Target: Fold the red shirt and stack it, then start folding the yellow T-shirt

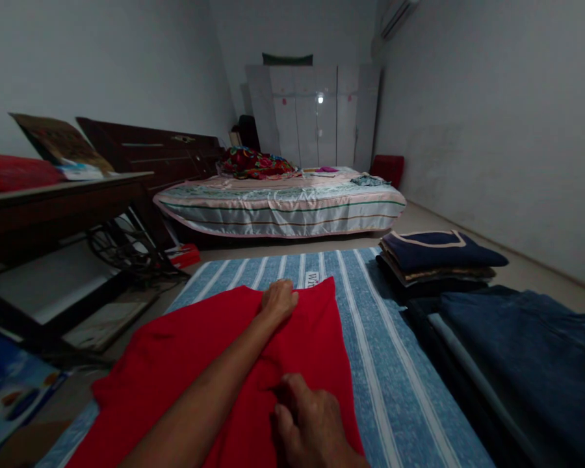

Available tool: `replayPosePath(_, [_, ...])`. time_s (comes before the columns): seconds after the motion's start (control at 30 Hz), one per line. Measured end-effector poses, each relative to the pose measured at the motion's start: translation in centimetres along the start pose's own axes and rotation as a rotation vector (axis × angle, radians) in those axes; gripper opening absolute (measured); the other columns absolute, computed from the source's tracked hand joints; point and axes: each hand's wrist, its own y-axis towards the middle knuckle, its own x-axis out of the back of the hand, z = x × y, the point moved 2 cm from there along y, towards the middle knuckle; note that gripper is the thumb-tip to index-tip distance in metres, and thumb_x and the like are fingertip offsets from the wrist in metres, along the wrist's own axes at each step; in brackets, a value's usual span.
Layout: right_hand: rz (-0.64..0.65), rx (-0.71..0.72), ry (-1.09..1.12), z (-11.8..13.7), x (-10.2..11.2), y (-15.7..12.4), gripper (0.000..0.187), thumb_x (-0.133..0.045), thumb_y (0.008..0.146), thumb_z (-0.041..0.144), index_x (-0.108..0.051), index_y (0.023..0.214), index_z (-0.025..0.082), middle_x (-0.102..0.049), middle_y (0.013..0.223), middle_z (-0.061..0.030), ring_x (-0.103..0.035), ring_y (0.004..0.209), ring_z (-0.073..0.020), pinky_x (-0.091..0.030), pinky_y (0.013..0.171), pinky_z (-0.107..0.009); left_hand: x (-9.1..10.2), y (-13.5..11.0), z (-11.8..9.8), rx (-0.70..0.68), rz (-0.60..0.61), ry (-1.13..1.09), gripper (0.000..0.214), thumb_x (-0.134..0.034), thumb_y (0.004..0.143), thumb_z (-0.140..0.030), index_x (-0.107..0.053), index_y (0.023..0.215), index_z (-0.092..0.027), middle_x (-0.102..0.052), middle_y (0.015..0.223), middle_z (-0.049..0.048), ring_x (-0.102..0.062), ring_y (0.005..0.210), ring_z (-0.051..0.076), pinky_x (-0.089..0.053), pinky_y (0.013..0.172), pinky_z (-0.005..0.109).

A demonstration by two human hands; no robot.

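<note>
A red garment point(175, 364) lies spread over a blue-and-white striped cloth, with a few wrinkles near its middle; its exact cut I cannot make out. My left hand point(279, 300) reaches across to its far edge, fingers closed on the fabric there. Closer to me, my right hand point(316, 419) hovers over or rests on the garment's right part, with thumb and bent forefinger apart. Its other fingers are partly hidden.
The striped cloth point(370, 351) covers the surface under the garment. To the right are a stack of folded clothes point(429, 253) and folded jeans point(526, 338). A treadle table point(53, 195) stands left, a bed point(283, 208) and wardrobe point(307, 117) beyond.
</note>
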Motion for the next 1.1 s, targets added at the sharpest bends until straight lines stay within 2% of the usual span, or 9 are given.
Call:
replayPosePath(0.1, [0.015,0.006,0.011,0.4,0.5,0.0,0.029,-0.048,0.081,0.019,-0.058,0.108,0.026,-0.071,0.074,0.0013,-0.066,0.063,-0.0191,-0.035,0.054,-0.025,-0.9,1.8,-3.4,-0.12,0.049,-0.029,0.024,-0.05,0.081,-0.024,-0.068,0.096,-0.017,-0.07,0.104,0.0131,-0.063,0.099,0.025,-0.045,0.082,0.03])
replayPosePath(0.2, [0.031,0.004,0.02,0.6,0.8,0.0,0.024,-0.048,0.082,0.019,-0.06,0.102,0.024,-0.071,0.074,0.0005,-0.066,0.061,-0.0179,-0.035,0.053,-0.024,-1.9,3.7,-6.0,-0.146,0.084,-0.058,0.026,-0.052,0.082,-0.029,-0.07,0.097,-0.019,-0.071,0.103,0.0101,-0.064,0.097,0.023,-0.046,0.079,0.027])
replayPosePath(0.3, [0.024,-0.002,0.024,0.7,0.9,0.0,0.024,-0.049,0.081,0.018,-0.061,0.101,0.024,-0.072,0.075,-0.0003,-0.067,0.064,-0.0184,-0.037,0.055,-0.025,-2.4,5.1,-7.5,-0.132,0.105,-0.072,0.024,-0.054,0.081,-0.027,-0.072,0.094,-0.018,-0.072,0.101,0.0099,-0.065,0.096,0.023,-0.047,0.076,0.027])
replayPosePath(0.43, [0.039,-0.008,0.004,0.9,0.9,0.0,0.024,-0.051,0.079,0.018,-0.062,0.1,0.025,-0.072,0.075,-0.0004,-0.068,0.065,-0.0201,-0.039,0.056,-0.026,-2.9,6.4,-7.9,-0.115,0.109,-0.081,0.023,-0.053,0.08,-0.02,-0.073,0.091,-0.019,-0.072,0.099,0.0091,-0.065,0.096,0.023,-0.047,0.075,0.027])
replayPosePath(0.57, [0.057,0.002,-0.007,1.0,1.0,0.1,0.022,-0.05,0.078,0.018,-0.061,0.095,0.026,-0.073,0.076,-0.0006,-0.069,0.064,-0.0204,-0.038,0.054,-0.026,-3.7,7.0,-7.8,-0.166,0.113,-0.1,0.022,-0.054,0.08,-0.02,-0.073,0.092,-0.02,-0.072,0.098,0.0063,-0.065,0.095,0.02,-0.047,0.076,0.025])
replayPosePath(0.73, [0.049,0.022,-0.023,1.1,1.2,0.3,0.018,-0.048,0.08,0.018,-0.06,0.091,0.025,-0.073,0.074,-0.0005,-0.068,0.061,-0.0192,-0.036,0.052,-0.025,-4.3,6.7,-7.9,-0.225,0.088,-0.096,0.021,-0.053,0.084,-0.024,-0.071,0.094,-0.021,-0.072,0.099,0.005,-0.064,0.096,0.02,-0.046,0.079,0.025])
replayPosePath(0.93, [0.078,0.008,-0.051,1.4,1.8,0.2,0.017,-0.048,0.08,0.018,-0.061,0.089,0.024,-0.072,0.075,-0.0015,-0.067,0.061,-0.0183,-0.037,0.053,-0.024,-4.7,6.0,-7.9,-0.261,0.043,-0.052,0.029,-0.048,0.091,-0.03,-0.061,0.114,-0.02,-0.068,0.11,0.007,-0.061,0.102,0.02,-0.045,0.084,0.028])
replayPosePath(1.1, [0.067,0.03,-0.04,1.4,1.8,0.0,0.016,-0.046,0.085,0.023,-0.061,0.085,0.021,-0.071,0.071,-0.003,-0.065,0.06,-0.0163,-0.035,0.051,-0.023,-5.4,5.8,-8.5,-0.303,0.033,0.012,0.025,-0.041,0.093,-0.026,-0.062,0.106,-0.018,-0.063,0.11,0.0101,-0.061,0.099,0.022,-0.044,0.084,0.032])
